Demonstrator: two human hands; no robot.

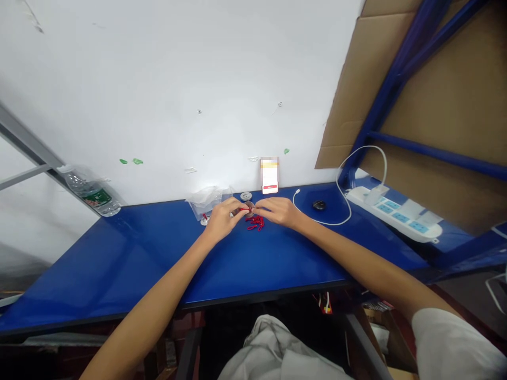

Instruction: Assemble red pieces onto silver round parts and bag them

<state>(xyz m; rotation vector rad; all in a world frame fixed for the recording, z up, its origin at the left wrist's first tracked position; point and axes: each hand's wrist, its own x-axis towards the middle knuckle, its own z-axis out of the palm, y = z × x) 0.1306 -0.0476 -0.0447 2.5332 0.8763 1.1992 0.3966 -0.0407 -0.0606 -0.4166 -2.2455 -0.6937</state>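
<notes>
My left hand (224, 215) and my right hand (277, 210) meet over the far middle of the blue table (130, 258). Both have their fingers pinched together around small red pieces (243, 210) held between them. A little heap of the same red pieces (256, 222) lies on the table just below my fingertips. A crumpled clear plastic bag (206, 199) sits behind my left hand. A small round metal part (246, 196) lies close behind my hands.
A phone (270, 175) leans upright against the white wall. A white cable (336, 211) runs to a white power strip (396, 212) at the right. A black round object (319, 205) lies near the cable. A plastic water bottle (90, 194) lies at the left. Cardboard and blue shelving frame stand at the right.
</notes>
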